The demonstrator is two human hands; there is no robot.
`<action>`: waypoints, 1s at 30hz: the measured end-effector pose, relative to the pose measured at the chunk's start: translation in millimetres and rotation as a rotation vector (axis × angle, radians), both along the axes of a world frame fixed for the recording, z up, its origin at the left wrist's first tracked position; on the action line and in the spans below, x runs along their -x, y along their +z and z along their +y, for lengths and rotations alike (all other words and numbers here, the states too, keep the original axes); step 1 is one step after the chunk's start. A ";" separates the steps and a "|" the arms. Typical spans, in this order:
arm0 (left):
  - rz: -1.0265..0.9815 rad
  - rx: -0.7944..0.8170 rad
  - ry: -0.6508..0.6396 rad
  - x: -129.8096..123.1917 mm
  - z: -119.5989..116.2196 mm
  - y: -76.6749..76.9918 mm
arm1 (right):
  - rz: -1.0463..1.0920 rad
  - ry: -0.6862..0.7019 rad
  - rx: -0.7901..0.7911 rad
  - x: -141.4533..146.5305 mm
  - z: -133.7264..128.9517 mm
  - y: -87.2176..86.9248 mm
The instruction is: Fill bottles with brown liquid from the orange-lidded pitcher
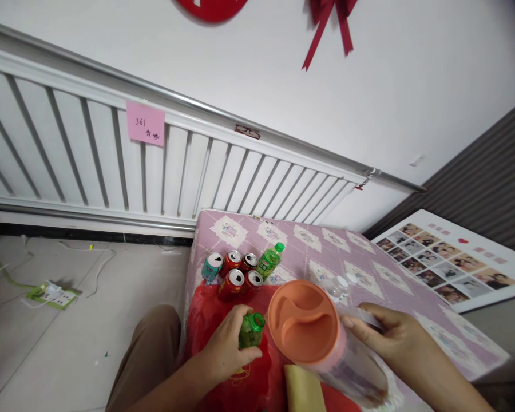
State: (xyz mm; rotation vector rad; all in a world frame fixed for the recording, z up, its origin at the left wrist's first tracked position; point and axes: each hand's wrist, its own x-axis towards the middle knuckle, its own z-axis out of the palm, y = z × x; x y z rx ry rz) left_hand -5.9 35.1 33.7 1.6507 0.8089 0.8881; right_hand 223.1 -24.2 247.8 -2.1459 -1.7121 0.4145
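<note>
Pitcher tilts, its handle clamped in the right hand; the left hand clasps an uncapped green bottle near the orange lid; five cans stand beyond.

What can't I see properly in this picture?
In the head view:
- The lower part of the uncapped green bottle: hidden by the left hand.
- Part of the jug's handle: covered by the right hand.
- The near end of the yellow thing: cut off by the bottom edge.
- The red disc's top: cut off by the top edge.
- The capped bottle's label: too small and blurred to read.
</note>
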 end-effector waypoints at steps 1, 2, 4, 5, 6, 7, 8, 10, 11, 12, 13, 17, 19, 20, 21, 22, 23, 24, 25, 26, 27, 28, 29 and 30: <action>-0.002 0.001 0.000 0.1 -0.1 -0.2 | -0.003 -0.004 -0.008 0.9 -0.2 0.2; -0.003 0.002 0.000 0.2 -0.2 -0.1 | -0.007 -0.008 -0.019 1.4 -0.3 0.3; -0.001 0.005 -0.004 0.6 -0.3 0.4 | -0.016 -0.007 -0.014 0.9 -0.4 0.1; 0.001 0.007 -0.005 0.8 -0.3 0.9 | -0.019 -0.004 -0.004 -0.2 -0.3 -0.1; 0.004 0.009 -0.005 0.8 -0.3 1.3 | -0.022 0.002 0.011 -1.7 -0.1 -0.5; 0.005 0.010 -0.005 0.8 -0.3 1.6 | -0.027 0.008 0.022 -3.3 0.2 -0.8; 0.005 0.010 -0.004 0.7 -0.3 1.8 | -0.032 0.012 0.026 -4.8 0.5 -1.1; 0.002 0.007 -0.002 0.2 -0.2 1.7 | -0.040 0.014 0.021 -6.2 1.0 -1.4; 0.000 0.005 0.000 0.0 -0.2 1.5 | -0.040 0.015 0.020 -5.8 1.1 -1.3; -0.003 0.003 0.001 -0.2 -0.1 1.4 | -0.039 0.014 0.017 -4.9 1.2 -0.9; -0.006 0.002 0.001 -0.3 0.0 1.3 | -0.036 0.014 0.009 -3.3 1.2 -0.2; -0.008 0.001 -0.001 0.3 0.3 2.5 | -0.031 0.025 -0.046 5.1 0.2 3.3; -0.007 0.004 0.002 0.9 0.4 3.3 | -0.025 0.017 -0.069 8.9 -0.7 4.3; -0.007 0.005 0.004 1.1 0.4 3.6 | -0.022 0.004 -0.080 10.4 -1.2 4.5; -0.008 0.006 0.003 1.2 0.4 3.6 | -0.017 -0.008 -0.090 11.7 -1.7 4.3; -0.006 0.006 0.001 1.3 0.5 3.4 | -0.013 -0.020 -0.104 12.7 -2.1 4.0; -0.004 0.005 0.000 1.2 0.6 3.0 | -0.009 -0.030 -0.119 13.5 -2.4 3.6; -0.001 0.006 0.000 1.2 0.6 2.5 | -0.004 -0.035 -0.126 14.1 -2.6 3.1; 0.001 0.007 0.002 1.0 0.7 2.0 | 0.001 -0.038 -0.134 14.5 -2.7 2.8; 0.002 0.006 0.002 1.0 0.7 1.5 | 0.007 -0.041 -0.140 15.0 -2.8 2.7; 0.001 0.004 0.003 0.9 0.7 1.1 | 0.012 -0.046 -0.141 15.5 -2.8 2.9; -0.002 0.002 0.004 0.9 0.7 0.9 | 0.018 -0.051 -0.140 16.1 -2.9 3.3; -0.005 0.001 0.003 0.9 0.7 0.8 | 0.023 -0.055 -0.139 16.8 -3.0 3.8; -0.006 0.001 0.002 0.9 0.7 0.8 | 0.027 -0.058 -0.138 17.5 -3.0 4.3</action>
